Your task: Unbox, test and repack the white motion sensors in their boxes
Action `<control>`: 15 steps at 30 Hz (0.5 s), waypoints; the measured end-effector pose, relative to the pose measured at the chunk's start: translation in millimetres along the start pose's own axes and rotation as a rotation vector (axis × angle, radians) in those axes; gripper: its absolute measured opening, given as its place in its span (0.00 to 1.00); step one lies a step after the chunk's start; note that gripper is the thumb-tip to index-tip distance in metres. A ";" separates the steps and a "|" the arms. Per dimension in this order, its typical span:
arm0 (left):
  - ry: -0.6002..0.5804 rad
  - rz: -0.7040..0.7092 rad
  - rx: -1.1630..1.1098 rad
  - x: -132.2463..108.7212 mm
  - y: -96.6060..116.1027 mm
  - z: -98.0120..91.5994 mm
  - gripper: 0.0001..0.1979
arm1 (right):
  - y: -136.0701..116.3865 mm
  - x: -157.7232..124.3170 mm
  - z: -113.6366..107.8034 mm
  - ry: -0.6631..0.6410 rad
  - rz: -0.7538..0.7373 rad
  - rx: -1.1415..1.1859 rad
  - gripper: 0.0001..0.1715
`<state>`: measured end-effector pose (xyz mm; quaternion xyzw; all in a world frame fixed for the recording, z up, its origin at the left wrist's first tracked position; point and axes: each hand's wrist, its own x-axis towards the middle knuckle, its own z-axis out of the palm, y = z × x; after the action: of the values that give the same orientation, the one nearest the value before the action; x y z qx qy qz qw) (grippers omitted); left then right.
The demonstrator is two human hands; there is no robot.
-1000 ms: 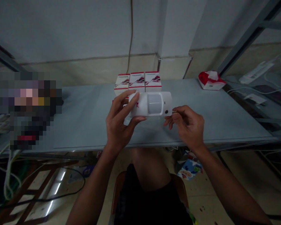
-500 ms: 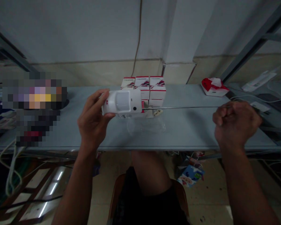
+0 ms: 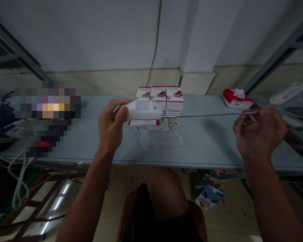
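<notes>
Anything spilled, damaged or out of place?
White oblong plastic device and thin metal rod show no visible damage; no spill seen. Crumpled clear plastic film looks stray, lying loose on the grey tabletop. Pixelated left end: can't tell.

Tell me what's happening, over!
Left hand: gripping white oblong plastic device. Right hand: holding thin silver metal rod, stretching from device. Nothing seen blocking rod.

the long grey desk (image 3: 209, 137), metal frame (image 3: 275, 50), tiled floor (image 3: 236, 195) and loose cables (image 3: 21, 183) suggest a workroom or dormitory.
</notes>
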<state>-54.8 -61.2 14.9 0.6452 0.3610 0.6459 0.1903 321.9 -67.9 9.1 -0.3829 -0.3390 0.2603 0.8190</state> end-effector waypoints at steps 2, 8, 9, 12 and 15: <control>-0.010 -0.170 -0.061 14.9 -0.7 10.1 0.21 | 5.1 13.6 12.9 -0.009 0.004 0.042 0.08; -0.332 -0.441 -0.167 81.6 7.2 21.8 0.40 | 9.0 67.0 56.2 -0.055 -0.158 0.053 0.18; -0.387 -0.437 -0.160 90.0 6.4 20.0 0.41 | 10.3 72.6 59.9 -0.057 -0.183 0.048 0.17; -0.456 -0.284 -0.085 100.3 -3.9 10.4 0.43 | 19.0 80.7 61.6 -0.010 -0.289 0.044 0.20; -0.507 -0.140 -0.061 91.9 -19.6 0.8 0.48 | 29.5 80.4 56.8 0.019 -0.254 0.046 0.28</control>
<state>-67.1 17.5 64.9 0.7538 0.3257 0.4597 0.3382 325.2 29.7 41.1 -0.3205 -0.3710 0.1587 0.8570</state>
